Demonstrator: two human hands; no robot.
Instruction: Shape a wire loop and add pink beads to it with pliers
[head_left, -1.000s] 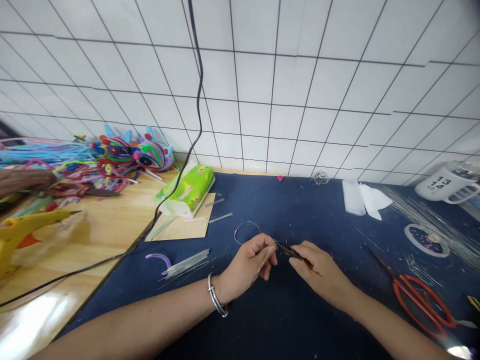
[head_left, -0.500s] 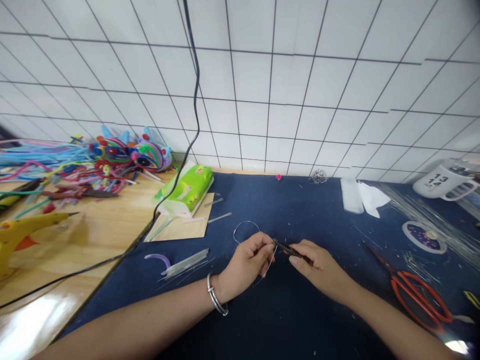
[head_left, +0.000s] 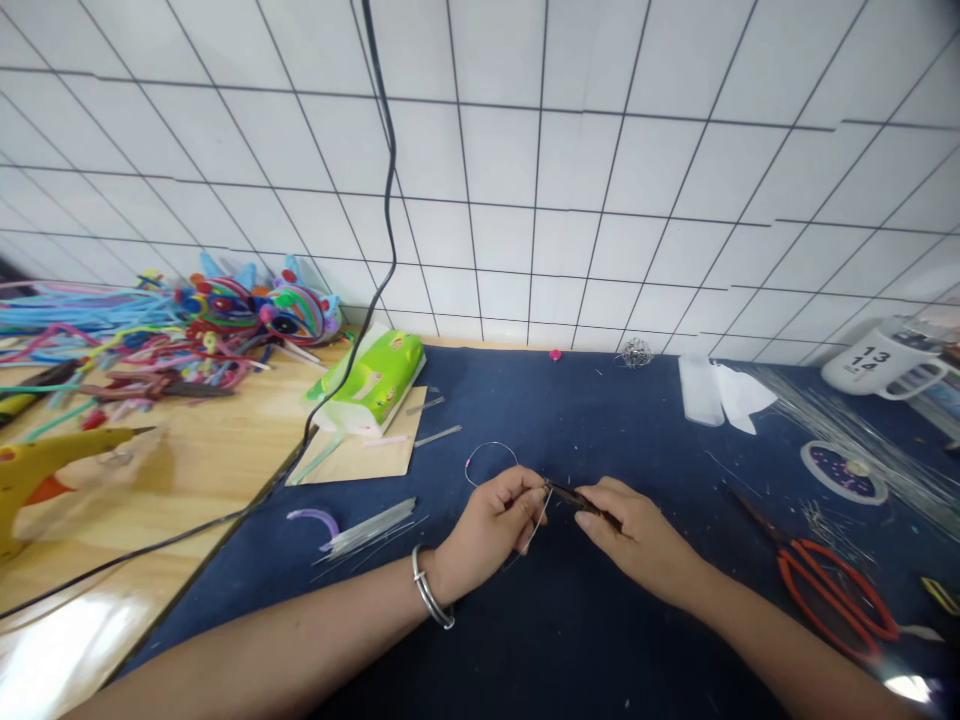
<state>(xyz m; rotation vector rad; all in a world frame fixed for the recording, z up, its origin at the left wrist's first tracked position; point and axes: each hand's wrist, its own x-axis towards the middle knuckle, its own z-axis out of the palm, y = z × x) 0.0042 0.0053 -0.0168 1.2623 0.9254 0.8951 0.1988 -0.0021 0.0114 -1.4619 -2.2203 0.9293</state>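
My left hand, with a silver bangle at the wrist, pinches a thin wire between thumb and fingers over the dark blue mat. Dark pliers are gripped in my right hand, and their tips meet the wire at my left fingertips. Whether the jaws are closed on it is too small to tell. Just beyond my left hand is a thin wire loop with a small pink bead on it. A bundle of cut wires and a purple curved piece are to the left.
Orange-handled scissors, a bead dish and long wires lie right, near a white mug. A tissue pack sits back left. A black cable crosses to a yellow glue gun and colourful pipe cleaners.
The whole view has shifted very slightly. Both hands keep nearly the same pose, with the pliers at the wire.
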